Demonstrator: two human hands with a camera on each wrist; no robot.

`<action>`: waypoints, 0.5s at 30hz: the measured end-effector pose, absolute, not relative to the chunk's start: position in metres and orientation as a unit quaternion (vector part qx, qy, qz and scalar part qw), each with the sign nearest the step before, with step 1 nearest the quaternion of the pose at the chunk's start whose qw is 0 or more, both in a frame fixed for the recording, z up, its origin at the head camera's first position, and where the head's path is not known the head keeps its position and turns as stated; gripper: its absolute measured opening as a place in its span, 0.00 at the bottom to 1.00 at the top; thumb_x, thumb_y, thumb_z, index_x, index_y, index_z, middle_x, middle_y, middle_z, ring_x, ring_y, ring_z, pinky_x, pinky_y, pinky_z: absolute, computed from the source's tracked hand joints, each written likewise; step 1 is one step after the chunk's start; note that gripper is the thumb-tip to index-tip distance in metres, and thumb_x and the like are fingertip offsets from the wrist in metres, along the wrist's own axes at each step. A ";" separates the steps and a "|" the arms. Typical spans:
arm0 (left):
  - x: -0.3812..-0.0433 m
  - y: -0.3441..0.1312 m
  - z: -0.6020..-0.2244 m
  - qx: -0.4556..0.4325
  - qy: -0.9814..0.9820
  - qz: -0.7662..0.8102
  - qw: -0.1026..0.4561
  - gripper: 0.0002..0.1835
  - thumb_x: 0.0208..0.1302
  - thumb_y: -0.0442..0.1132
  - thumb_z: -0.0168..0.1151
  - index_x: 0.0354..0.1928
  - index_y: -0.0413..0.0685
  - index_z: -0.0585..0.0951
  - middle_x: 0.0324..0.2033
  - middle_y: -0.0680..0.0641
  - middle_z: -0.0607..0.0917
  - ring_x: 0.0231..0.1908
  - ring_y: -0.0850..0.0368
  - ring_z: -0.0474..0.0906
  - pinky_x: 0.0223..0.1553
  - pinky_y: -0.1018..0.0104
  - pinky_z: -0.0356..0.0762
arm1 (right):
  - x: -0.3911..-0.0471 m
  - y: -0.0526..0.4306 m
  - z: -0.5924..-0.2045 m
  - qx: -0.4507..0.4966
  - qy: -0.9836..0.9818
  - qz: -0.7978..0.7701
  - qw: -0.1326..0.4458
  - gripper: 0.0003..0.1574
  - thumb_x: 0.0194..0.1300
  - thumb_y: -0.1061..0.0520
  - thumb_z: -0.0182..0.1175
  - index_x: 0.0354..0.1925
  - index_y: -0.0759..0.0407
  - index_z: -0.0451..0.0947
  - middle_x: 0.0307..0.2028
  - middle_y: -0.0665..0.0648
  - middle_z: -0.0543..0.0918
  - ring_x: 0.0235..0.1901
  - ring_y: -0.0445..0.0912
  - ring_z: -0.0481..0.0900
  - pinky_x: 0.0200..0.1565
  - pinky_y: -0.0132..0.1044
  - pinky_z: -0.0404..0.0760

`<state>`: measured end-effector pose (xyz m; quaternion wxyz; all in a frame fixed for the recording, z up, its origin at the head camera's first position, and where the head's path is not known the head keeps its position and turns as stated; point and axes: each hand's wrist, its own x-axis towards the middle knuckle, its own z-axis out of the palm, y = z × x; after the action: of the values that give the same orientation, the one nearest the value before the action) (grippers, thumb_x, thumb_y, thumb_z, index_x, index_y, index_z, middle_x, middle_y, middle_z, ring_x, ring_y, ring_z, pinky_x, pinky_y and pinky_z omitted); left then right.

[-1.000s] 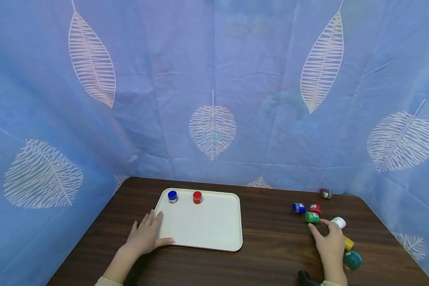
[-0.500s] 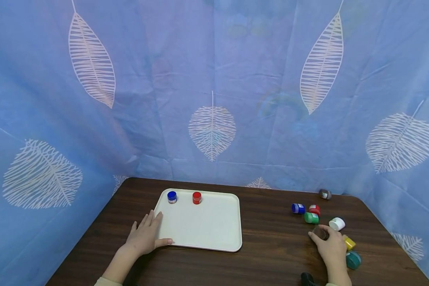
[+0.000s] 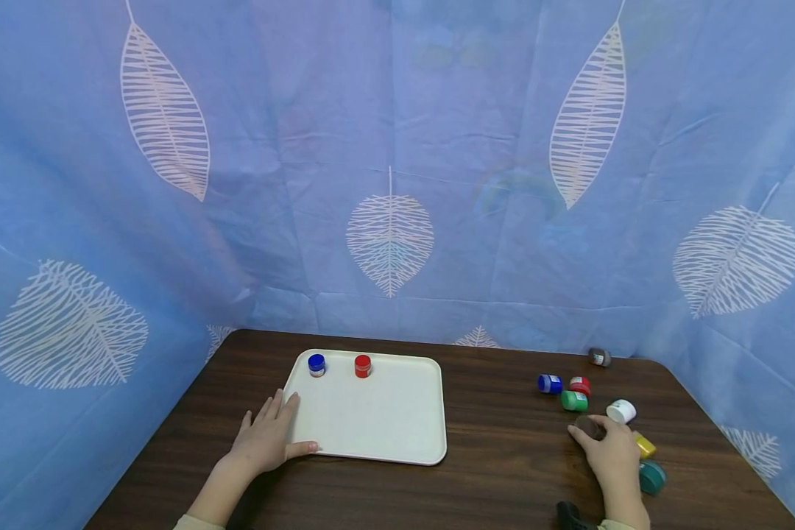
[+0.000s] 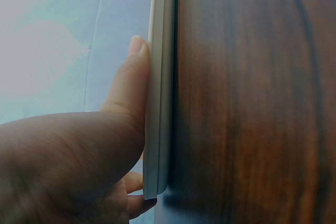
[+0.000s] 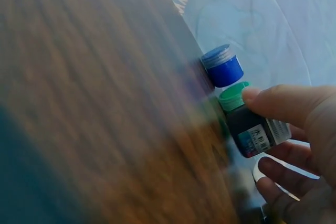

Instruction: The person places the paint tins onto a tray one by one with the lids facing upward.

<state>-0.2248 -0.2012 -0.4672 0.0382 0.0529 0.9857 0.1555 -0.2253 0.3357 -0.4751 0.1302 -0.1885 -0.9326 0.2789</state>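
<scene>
In the head view my left hand (image 3: 261,436) rests on the left edge of the white tray (image 3: 371,442), fingers spread and straight. Its thumb lies along the near rim, seen close up in the left wrist view. On the tray stand a blue paint jar (image 3: 316,365) and a red paint jar (image 3: 362,366). Over at the right, my right hand (image 3: 612,450) pinches a dark paint jar (image 5: 254,132) between thumb and fingers. Just beyond it lie a green paint jar (image 3: 574,401) and a second blue paint jar (image 3: 550,383).
Around the right hand lie a second red jar (image 3: 579,385), a white jar (image 3: 620,411), a yellow jar (image 3: 644,444) and a teal jar (image 3: 652,477). Another dark jar (image 3: 599,357) lies near the back edge of the wooden table (image 3: 490,442). A blue leaf-print cloth (image 3: 477,243) hangs behind.
My right hand has drawn back slightly from the green jar, and the dark jar now shows between its thumb and fingers. The left hand stays on the tray.
</scene>
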 end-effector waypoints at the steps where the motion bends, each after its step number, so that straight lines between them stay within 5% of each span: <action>1: -0.225 -0.201 -0.467 0.053 0.985 0.156 0.039 0.58 0.49 0.73 0.62 0.73 0.38 0.59 0.72 0.26 0.55 0.71 0.27 0.53 0.63 0.22 0.47 | -0.225 0.334 -0.475 -0.187 -0.932 0.278 0.138 0.34 0.61 0.51 0.64 0.54 0.77 0.72 0.55 0.82 0.70 0.58 0.75 0.64 0.62 0.69 0.60; 15: -0.224 -0.202 -0.468 0.052 0.985 0.158 0.036 0.59 0.49 0.73 0.62 0.73 0.39 0.59 0.72 0.26 0.54 0.71 0.27 0.53 0.63 0.21 0.47 | -0.230 0.312 -0.465 -0.161 -0.925 0.287 0.189 0.35 0.62 0.49 0.66 0.56 0.73 0.72 0.54 0.79 0.71 0.56 0.73 0.68 0.58 0.68 0.66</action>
<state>-0.2242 -0.2021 -0.4683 0.0363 0.0522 0.9853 0.1584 -0.2300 0.3118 -0.4645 0.1890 -0.1606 -0.9251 0.2874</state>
